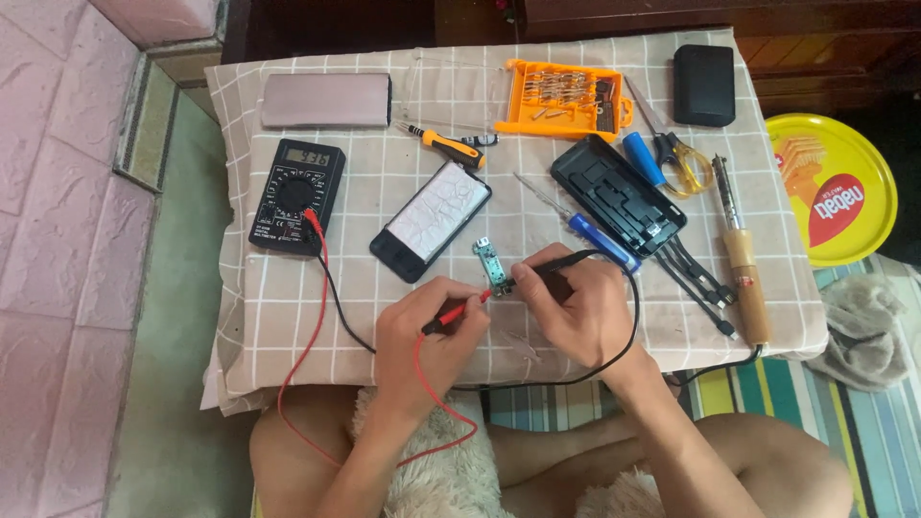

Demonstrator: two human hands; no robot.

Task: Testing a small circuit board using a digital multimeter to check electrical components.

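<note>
Left hand (427, 336) pinching red probe (459, 312), right hand (576, 302) black probe (556, 264) — both on circuit board (493, 266).

A small grey rectangular display (308, 155) is set at the top of the black multimeter (296, 196), left on the checked cloth. A round yellow tin lid (831, 188) with a red label (835, 203) lies off the right edge.

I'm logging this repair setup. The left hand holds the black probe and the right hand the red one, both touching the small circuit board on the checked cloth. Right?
Not quite: the probes are swapped. The head view shows the left hand holding the red probe and the right hand the black probe. Both tips do meet the small circuit board on the checked cloth.
</note>
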